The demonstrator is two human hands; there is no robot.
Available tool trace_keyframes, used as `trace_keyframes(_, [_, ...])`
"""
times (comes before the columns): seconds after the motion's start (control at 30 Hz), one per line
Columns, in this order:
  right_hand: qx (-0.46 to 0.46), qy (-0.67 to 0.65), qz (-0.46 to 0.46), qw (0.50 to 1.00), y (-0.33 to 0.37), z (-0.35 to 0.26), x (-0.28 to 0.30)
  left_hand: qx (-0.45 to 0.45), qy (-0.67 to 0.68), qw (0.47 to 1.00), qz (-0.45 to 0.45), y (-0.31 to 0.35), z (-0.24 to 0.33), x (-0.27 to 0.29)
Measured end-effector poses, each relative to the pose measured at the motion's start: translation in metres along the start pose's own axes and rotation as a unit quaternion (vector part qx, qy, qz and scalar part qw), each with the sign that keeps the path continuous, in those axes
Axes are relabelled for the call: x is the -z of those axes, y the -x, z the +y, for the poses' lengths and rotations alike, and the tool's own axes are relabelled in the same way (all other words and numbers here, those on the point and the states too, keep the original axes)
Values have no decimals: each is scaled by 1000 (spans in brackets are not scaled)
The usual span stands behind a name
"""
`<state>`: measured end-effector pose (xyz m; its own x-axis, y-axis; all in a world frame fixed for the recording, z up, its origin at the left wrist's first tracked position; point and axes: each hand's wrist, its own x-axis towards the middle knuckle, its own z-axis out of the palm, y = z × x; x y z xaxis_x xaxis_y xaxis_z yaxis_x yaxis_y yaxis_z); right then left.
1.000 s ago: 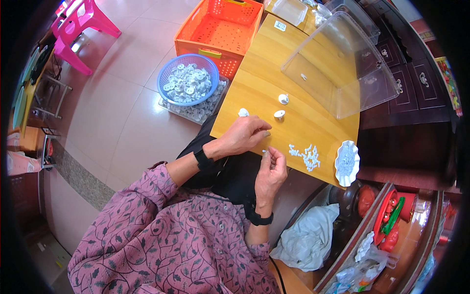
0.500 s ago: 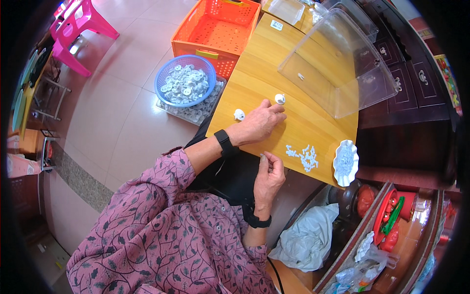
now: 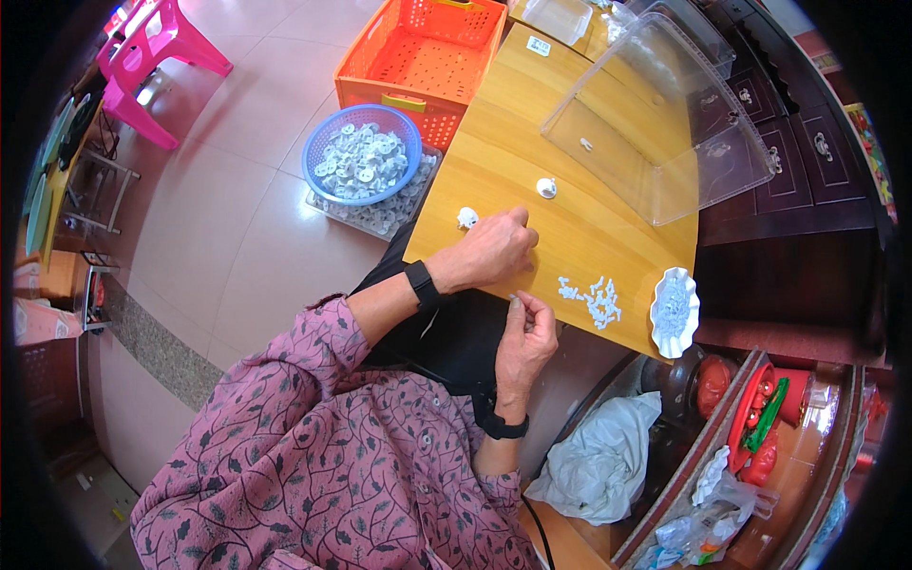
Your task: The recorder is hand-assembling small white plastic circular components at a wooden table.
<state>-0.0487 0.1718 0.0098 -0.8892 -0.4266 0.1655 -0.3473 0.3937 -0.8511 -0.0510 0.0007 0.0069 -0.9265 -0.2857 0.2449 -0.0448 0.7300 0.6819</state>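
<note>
White label (image 3: pixel 539 46) on wooden tabletop (image 3: pixel 494 142); print too small to read.

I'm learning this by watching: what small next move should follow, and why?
Probably bring the left hand to the right hand: the left fingers are curled and may hide a white, round, plastic-looking piece seen on the yellow wooden tabletop a second ago, while the right thumb and forefinger are pinched together close by.

the white pieces (image 3: pixel 601 306) look plastic, the tabletop (image 3: pixel 494 142) smooth wood.
</note>
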Motion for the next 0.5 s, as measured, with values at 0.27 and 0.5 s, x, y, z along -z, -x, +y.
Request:
trace_keyframes(0.27, [5,-18,17,1000,0,-2,0,13,67,997,47,14,5,9])
trace_keyframes(0.5, [16,-11,16,1000,1,2,-2,197,412,889,-25,30,13,19])
